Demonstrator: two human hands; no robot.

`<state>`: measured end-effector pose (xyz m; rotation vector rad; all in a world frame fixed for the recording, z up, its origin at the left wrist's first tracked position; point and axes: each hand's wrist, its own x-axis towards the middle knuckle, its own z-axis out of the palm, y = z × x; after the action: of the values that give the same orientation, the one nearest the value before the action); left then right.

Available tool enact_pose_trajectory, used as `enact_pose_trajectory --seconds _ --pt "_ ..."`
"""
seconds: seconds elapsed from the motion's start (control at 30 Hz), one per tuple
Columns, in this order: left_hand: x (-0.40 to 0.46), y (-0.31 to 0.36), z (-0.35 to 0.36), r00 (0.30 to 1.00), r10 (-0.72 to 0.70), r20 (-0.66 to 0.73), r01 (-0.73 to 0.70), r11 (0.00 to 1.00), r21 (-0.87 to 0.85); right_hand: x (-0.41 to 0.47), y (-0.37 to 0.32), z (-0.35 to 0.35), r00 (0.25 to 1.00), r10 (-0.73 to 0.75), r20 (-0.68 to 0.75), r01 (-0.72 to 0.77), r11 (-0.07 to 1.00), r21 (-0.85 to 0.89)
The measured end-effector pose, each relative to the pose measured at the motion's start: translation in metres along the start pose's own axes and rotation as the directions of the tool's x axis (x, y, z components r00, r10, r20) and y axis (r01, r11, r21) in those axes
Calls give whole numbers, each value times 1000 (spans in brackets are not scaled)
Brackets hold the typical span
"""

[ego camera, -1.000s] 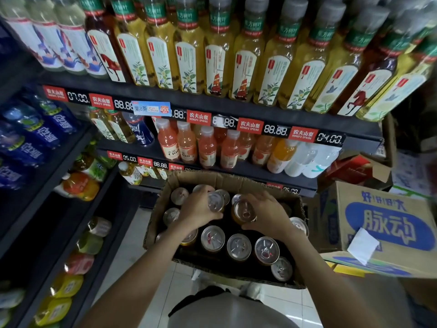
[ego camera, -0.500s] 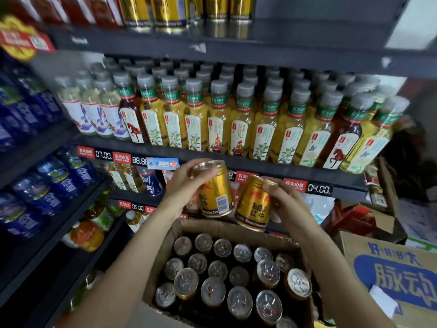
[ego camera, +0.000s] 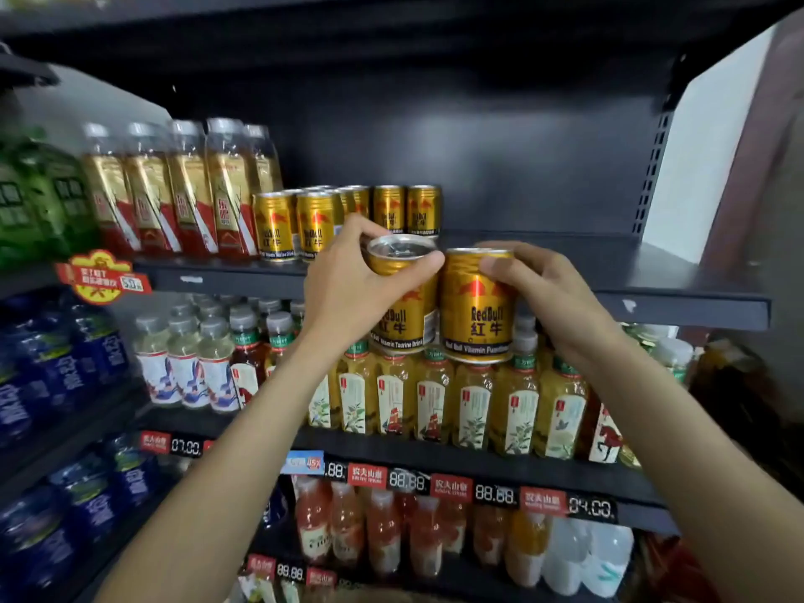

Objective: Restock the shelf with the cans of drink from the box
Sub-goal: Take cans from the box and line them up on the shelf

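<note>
My left hand (ego camera: 348, 285) grips a gold Red Bull can (ego camera: 407, 315) round its top rim. My right hand (ego camera: 539, 289) grips a second gold can (ego camera: 476, 317) beside it, the two cans nearly touching. Both cans are upright and held in the air just in front of the dark upper shelf (ego camera: 652, 293). On that shelf stand several more gold cans (ego camera: 313, 224) at the left-centre; the shelf's right part is bare. The box is out of view.
Tall red-and-gold bottles (ego camera: 182, 189) stand left of the shelved cans. Below are yellow tea bottles (ego camera: 435, 402), then orange drinks (ego camera: 383, 528). Blue bottles (ego camera: 65, 363) fill the rack at left. A red promo tag (ego camera: 102, 276) hangs on the shelf edge.
Both hands lifted a can each out of the box and raised them to the upper shelf. My view tilted upward, so the box dropped out of sight.
</note>
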<state>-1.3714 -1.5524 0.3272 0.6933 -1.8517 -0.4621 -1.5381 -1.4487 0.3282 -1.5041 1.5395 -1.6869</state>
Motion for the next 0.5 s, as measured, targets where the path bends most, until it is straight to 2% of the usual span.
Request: enact_pose_trajectory --seconds 0.2,0.4,0.5 --pt "76 1 21 996 4 -92 5 995 102 76 -17 -5 988 -91 -124 88 996 -28" --pt "129 -22 58 986 -3 -167 34 983 181 145 6 -9 974 -109 -198 90 991 -100" --pt "146 -31 73 986 -38 -162 72 976 206 168 21 -11 980 -50 -191 28 993 -117"
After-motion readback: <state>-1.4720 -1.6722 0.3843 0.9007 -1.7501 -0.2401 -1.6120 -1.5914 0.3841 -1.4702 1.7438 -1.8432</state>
